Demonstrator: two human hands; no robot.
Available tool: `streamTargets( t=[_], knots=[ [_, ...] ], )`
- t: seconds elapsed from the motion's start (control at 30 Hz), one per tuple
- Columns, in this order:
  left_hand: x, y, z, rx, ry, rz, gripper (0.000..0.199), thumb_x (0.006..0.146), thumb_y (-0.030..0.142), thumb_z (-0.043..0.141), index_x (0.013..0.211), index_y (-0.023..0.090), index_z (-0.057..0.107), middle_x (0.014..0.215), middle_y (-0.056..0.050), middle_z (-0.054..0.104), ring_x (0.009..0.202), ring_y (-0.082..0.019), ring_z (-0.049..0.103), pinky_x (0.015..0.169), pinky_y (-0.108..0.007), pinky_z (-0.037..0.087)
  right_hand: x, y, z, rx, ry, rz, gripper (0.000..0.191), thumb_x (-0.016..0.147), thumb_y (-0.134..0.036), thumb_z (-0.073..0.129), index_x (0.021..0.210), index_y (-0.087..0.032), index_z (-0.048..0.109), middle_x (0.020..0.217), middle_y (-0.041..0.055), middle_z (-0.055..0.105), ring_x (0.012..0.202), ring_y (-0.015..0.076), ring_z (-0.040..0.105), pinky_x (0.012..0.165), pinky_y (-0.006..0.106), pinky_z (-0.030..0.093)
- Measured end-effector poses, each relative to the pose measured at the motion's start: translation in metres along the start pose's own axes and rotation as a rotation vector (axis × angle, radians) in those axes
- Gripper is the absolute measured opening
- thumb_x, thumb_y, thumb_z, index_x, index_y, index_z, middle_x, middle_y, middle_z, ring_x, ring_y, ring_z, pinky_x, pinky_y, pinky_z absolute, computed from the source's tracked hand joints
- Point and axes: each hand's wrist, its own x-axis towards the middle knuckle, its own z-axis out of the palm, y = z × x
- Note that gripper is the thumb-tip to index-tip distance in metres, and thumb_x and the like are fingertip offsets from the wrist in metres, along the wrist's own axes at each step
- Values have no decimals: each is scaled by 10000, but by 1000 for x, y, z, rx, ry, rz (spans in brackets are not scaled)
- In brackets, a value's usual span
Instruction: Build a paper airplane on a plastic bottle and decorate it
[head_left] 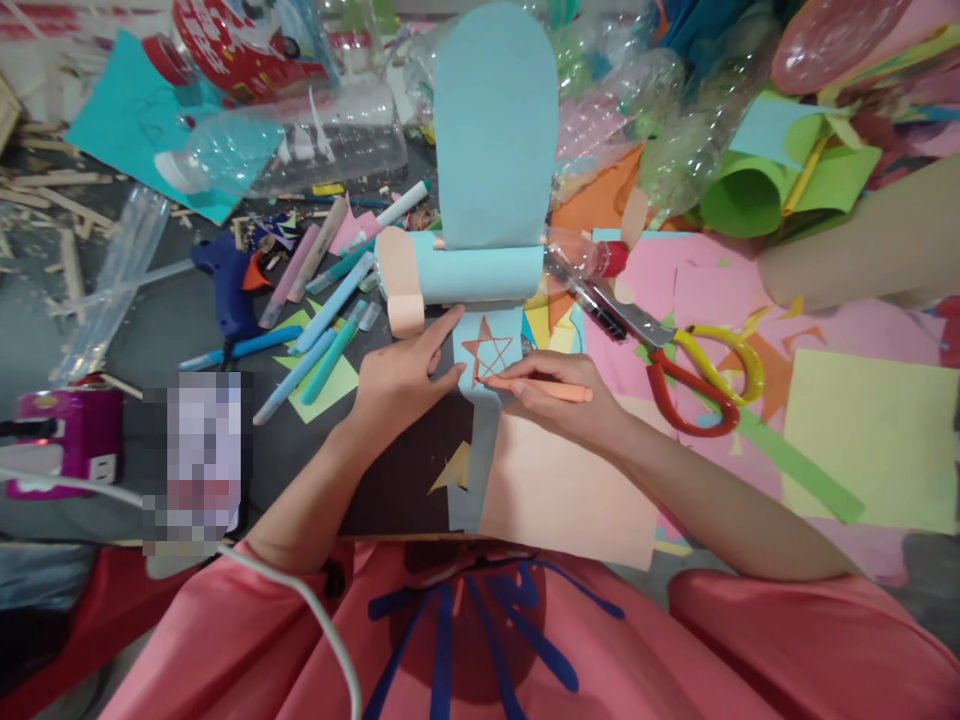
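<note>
A blue paper-covered craft piece [480, 273] lies in front of me, with a large rounded blue flap [496, 130] at its far side and a peach strip at its left end. On its near blue flap [512, 325] is a star outline in red-orange, its left part coloured in. My right hand [562, 395] holds an orange marker [559, 388], its tip at the star's lower left. My left hand [409, 375] rests with fingers apart at the left edge of this flap, holding nothing.
Scissors [694, 375] lie to the right on pink paper. Several markers [330, 300], a glue gun [229, 285] and a phone [204, 450] are on the left. Plastic bottles [300, 140] line the back. Peach paper [574, 490] lies near my right forearm.
</note>
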Motion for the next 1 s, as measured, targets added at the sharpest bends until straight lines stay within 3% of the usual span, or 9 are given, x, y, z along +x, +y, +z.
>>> streamTargets(
  t=[0.13,0.27,0.5,0.63,0.83,1.0],
  knots=[
    [0,-1,1,0,12,16,615,839,294,635,1434,239,490,754,36,670,684,-118,597,590,-213,337,0,-1,1,89,49,59,202,811,-365,667,816,-183,755,724,32,729,627,131,630,559,254,460],
    [1,-3,3,-6,44,45,593,839,301,629,1417,245,508,728,43,667,662,-112,590,569,-208,331,1,-2,2,190,148,90,216,816,-409,687,818,-198,734,867,57,776,798,180,716,682,299,543],
    [1,-2,2,7,21,22,608,830,288,642,1420,239,503,720,45,648,671,-119,603,579,-213,343,1,-2,3,145,117,113,275,816,-463,687,860,-196,736,887,62,784,826,192,725,708,308,549],
    [1,0,1,3,2,2,622,832,280,641,1433,240,487,746,40,658,689,-122,607,596,-215,345,1,2,2,132,87,89,207,843,-397,674,881,-204,738,913,51,786,857,184,727,737,293,549],
    [0,-2,2,-6,21,21,607,830,277,646,1418,238,503,741,40,663,673,-119,596,607,-215,345,0,3,0,70,33,26,182,866,-334,641,888,-186,745,873,44,772,785,157,694,682,269,513],
    [0,-5,4,-8,60,52,586,830,284,647,1400,232,520,726,42,659,665,-115,596,604,-212,345,0,3,-2,-1,20,-8,211,839,-350,645,841,-172,757,705,17,695,618,116,585,567,248,425]
  ],
)
